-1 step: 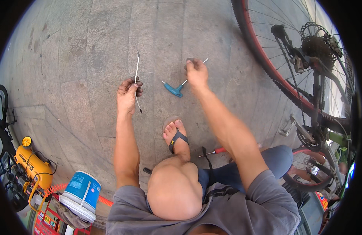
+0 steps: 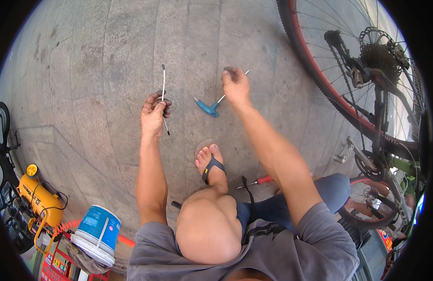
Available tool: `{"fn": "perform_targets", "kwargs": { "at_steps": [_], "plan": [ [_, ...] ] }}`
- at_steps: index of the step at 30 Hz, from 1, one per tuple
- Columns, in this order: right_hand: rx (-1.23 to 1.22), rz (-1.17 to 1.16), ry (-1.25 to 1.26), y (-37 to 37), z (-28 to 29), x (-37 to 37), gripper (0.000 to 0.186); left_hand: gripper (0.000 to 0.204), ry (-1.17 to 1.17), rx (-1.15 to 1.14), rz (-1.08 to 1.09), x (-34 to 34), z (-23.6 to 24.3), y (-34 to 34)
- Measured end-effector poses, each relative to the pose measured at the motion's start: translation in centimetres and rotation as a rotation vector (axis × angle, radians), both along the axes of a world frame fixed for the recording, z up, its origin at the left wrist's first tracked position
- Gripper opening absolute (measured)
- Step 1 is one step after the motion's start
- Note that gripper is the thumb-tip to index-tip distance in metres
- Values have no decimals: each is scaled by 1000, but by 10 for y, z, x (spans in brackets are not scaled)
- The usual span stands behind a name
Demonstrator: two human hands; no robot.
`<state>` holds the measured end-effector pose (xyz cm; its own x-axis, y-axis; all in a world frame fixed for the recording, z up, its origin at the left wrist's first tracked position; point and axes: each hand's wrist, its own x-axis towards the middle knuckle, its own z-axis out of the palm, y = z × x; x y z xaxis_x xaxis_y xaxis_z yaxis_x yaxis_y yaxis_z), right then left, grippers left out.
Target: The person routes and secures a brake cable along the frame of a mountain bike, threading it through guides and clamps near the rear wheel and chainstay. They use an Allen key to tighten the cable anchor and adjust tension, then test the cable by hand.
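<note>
Between the thumb and fingers of my left hand (image 2: 153, 114) is a short, thin white cable housing (image 2: 163, 89) with black ends, standing nearly upright in the picture. My right hand (image 2: 236, 87) is raised off to the right, its darkened fingertips pinched together; whatever they hold, if anything, is too small or hidden to name. A T-handle hex key (image 2: 208, 108) with a blue grip appears to lie on the paving. Its long shaft passes behind my right hand, and the tip shows on the far side.
A bicycle wheel (image 2: 314, 75) with a red rim and rear gears stands at right. By my sandalled foot (image 2: 210, 161) lies a red-handled screwdriver (image 2: 261, 180). At lower left are a yellow air compressor (image 2: 40, 199), a blue-and-white bucket (image 2: 98, 229) and a coiled red hose (image 2: 66, 225).
The upper end of the cable housing has tipped slightly left and down in my left hand. My right hand has shifted only a little; the hex key stays in nearly the same place.
</note>
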<state>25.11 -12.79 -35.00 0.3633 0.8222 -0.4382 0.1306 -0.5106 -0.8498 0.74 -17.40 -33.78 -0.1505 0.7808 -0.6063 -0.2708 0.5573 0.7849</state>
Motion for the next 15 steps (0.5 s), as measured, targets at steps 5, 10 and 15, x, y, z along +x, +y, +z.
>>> {"fn": "perform_targets", "kwargs": {
  "at_steps": [5,10,15],
  "plan": [
    [116,62,-361,81,9,33,35,24,-136,-50,-63,8,16,15],
    [69,348,-733,158,-15,47,59,22,-207,52,-56,20,18,24],
    [-13,396,-720,190,-35,36,42,26,-273,52,-67,24,30,37]
  ]
}}
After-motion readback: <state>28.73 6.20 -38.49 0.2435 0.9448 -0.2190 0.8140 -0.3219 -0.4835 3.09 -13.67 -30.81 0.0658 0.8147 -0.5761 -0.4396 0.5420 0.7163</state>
